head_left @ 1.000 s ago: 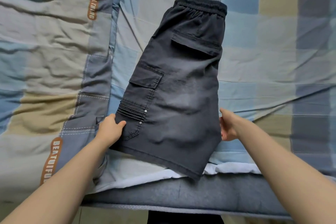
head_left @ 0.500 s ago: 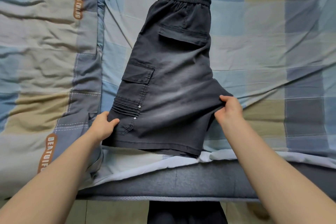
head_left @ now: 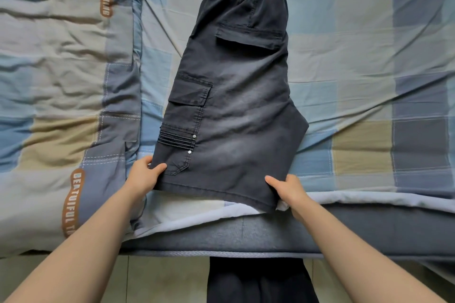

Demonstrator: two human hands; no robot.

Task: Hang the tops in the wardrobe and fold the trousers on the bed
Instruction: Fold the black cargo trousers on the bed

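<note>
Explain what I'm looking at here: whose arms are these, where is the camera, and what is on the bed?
There is no robot. A person wears one wide-angle camera on the head, looking forward and down, so the two bare arms reaching in from below are their own. The surface is a bed with a checked sheet; a rumpled quilt lies along its left side. On the sheet lie dark cargo shorts, folded leg over leg, waistband away from the person. The left hand pinches the hem's left corner, thumb on top. The right hand grips the hem's right corner. Dark cloth at the bottom edge seems to be the person's own clothing.
</note>
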